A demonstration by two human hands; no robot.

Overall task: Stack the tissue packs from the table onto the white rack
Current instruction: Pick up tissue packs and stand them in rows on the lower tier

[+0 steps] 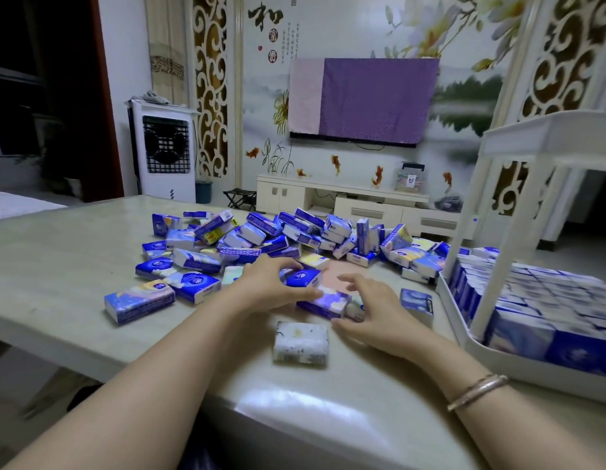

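Head: left hand (pixel 266 283) grips blue pack (pixel 300 278)

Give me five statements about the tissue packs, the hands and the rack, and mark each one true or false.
1. The white rack stands at the right side of the table. True.
2. The rack's lower tray holds no tissue packs. False: rows of packs already fill it.
3. The left hand grips a blue pack. True.
4. The right hand wears a glove. False: it is bare, with a bracelet at the wrist.
5. A pale pack lies alone nearest the table's front edge. True.
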